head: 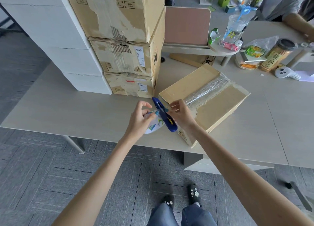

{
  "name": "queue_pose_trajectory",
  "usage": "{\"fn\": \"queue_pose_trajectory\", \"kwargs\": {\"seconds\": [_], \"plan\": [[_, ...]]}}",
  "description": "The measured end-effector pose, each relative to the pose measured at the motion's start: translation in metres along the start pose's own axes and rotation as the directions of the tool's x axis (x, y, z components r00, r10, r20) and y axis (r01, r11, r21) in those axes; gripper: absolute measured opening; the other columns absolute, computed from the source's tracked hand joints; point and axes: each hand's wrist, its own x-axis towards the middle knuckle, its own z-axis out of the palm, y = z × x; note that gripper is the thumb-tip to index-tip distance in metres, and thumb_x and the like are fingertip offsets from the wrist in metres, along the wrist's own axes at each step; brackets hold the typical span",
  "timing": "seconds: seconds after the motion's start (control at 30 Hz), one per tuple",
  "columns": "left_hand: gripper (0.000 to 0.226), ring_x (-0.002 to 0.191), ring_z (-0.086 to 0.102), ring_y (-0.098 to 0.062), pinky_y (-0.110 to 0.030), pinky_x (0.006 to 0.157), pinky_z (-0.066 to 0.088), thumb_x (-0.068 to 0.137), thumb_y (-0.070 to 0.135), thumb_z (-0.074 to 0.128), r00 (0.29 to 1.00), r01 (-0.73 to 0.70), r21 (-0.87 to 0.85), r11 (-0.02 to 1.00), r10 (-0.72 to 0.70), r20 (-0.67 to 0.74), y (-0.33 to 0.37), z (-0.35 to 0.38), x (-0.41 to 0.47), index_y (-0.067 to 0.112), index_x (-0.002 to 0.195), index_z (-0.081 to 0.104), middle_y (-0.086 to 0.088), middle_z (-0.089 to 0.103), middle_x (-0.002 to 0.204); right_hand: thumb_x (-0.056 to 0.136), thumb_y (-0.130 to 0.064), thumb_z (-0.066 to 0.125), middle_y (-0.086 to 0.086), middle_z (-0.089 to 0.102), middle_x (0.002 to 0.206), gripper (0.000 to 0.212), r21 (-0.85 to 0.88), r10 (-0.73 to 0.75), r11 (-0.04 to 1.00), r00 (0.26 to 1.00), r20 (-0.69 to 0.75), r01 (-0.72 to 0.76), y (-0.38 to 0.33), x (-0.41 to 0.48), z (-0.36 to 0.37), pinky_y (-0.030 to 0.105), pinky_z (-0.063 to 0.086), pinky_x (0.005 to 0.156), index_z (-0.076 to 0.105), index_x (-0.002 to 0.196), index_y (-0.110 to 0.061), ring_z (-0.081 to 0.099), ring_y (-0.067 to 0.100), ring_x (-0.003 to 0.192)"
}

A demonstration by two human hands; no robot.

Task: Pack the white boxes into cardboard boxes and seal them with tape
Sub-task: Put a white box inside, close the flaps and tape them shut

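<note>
Clear tape strip (209,89) already lies shiny along the top seam of the cardboard box (186,86), which sits flat on the table (85,110), its near end under the right hand (181,115) and the rest stretching away beyond it. So this box looks closed and taped along the top; I'd judge the job is at the point of cutting the strip free at the near end. Just beyond the left hand (141,120) stands a stack of three battered cartons (125,59), and further out on that side a stack of white boxes (71,55) is not yet packed, so a good deal seems left to do.

The left hand is curled, thumb and forefinger pinched together, over the tape roll (153,128), which it appears to hold against the table edge. Between the two hands runs the blue cutter (170,125), slanting away from the person. The right hand is closed in, fingers bent, thumb against the cutter; it seems to grip it, though its fingers hide the contact from where I stand.
</note>
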Motion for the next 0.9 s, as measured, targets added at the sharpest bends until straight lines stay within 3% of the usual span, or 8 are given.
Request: {"fn": "queue_pose_trajectory", "kwargs": {"seconds": [0.1,0.23,0.37,0.47,0.57,0.67,0.77,0.9], "plan": [[0.012,0.086,0.064,-0.018,-0.035,0.073,0.047,0.090,0.019,0.066,0.999,0.045,0.213,0.976,-0.039,-0.033,-0.025,0.001,0.011,0.021,0.096,0.056,0.002,0.070,0.093,0.091,-0.007,0.053,-0.003,0.060,0.098,0.018,-0.318,-0.173,0.935,0.985,-0.025,0.157,0.004,0.009,-0.010,0.035,0.048,0.075,0.058,0.108,-0.010,0.057,0.017,0.088],[0.014,0.101,0.063,-0.022,-0.035,0.078,0.047,0.093,0.027,0.063,0.991,0.105,0.491,0.865,-0.129,0.016,-0.056,0.009,0.025,0.017,0.103,0.061,0.002,0.069,0.107,0.089,-0.005,0.051,-0.001,0.058,0.106,0.020,-0.568,-0.311,0.780,0.950,0.012,0.263,0.015,0.026,-0.024,0.029,0.042,0.063,0.059,0.102,-0.019,0.058,0.018,0.090],[0.021,0.095,0.062,-0.025,-0.031,0.072,0.040,0.094,0.028,0.061,0.968,0.142,0.591,0.794,-0.235,0.084,-0.069,0.021,0.040,0.013,0.109,0.059,-0.005,0.069,0.108,0.091,-0.008,0.058,0.003,0.054,0.113,0.018,-0.690,-0.368,0.659,0.928,0.051,0.299,0.028,0.039,-0.032,0.030,0.041,0.070,0.062,0.107,-0.016,0.049,0.022,0.109],[0.024,0.091,0.059,-0.027,-0.031,0.072,0.040,0.094,0.016,0.058,0.956,0.113,0.627,0.771,-0.256,0.142,-0.076,0.027,0.049,0.009,0.117,0.054,-0.009,0.065,0.113,0.092,-0.012,0.060,0.004,0.056,0.115,0.016,-0.717,-0.417,0.615,0.907,0.058,0.329,0.036,0.043,-0.034,0.033,0.042,0.087,0.064,0.107,-0.015,0.048,0.023,0.110],[0.027,0.082,0.054,-0.024,-0.032,0.070,0.041,0.093,0.009,0.053,0.953,0.094,0.625,0.775,-0.251,0.169,-0.084,0.030,0.053,0.007,0.120,0.050,-0.013,0.065,0.112,0.093,-0.015,0.059,0.003,0.056,0.115,0.013,-0.712,-0.454,0.604,0.889,0.063,0.359,0.040,0.046,-0.036,0.033,0.040,0.091,0.064,0.106,-0.015,0.049,0.022,0.108],[0.029,0.098,0.056,-0.030,-0.037,0.082,0.043,0.093,0.009,0.051,0.968,0.046,0.661,0.749,-0.197,0.156,-0.085,0.035,0.055,0.008,0.122,0.050,-0.013,0.062,0.114,0.094,-0.020,0.059,0.001,0.055,0.113,0.013,-0.695,-0.482,0.594,0.871,0.095,0.405,0.045,0.050,-0.040,0.033,0.042,0.090,0.063,0.106,-0.016,0.048,0.020,0.105],[0.031,0.112,0.049,-0.031,-0.039,0.091,0.035,0.096,0.018,0.054,0.989,-0.086,0.812,0.577,-0.052,0.141,-0.081,0.039,0.056,0.013,0.126,0.055,-0.008,0.058,0.125,0.093,-0.021,0.061,0.001,0.055,0.109,0.013,-0.661,-0.498,0.596,0.856,0.142,0.456,0.050,0.056,-0.048,0.032,0.042,0.089,0.062,0.105,-0.016,0.049,0.020,0.102],[0.017,0.093,0.056,-0.026,-0.037,0.084,0.043,0.096,0.014,0.051,0.964,-0.225,0.791,0.569,0.246,0.098,-0.058,0.053,0.051,0.010,0.108,0.062,-0.006,0.059,0.107,0.091,-0.014,0.061,0.003,0.056,0.105,0.011,-0.629,-0.537,0.567,0.818,0.207,0.531,0.053,0.065,-0.060,0.034,0.046,0.085,0.062,0.102,-0.012,0.051,0.021,0.097]]}}
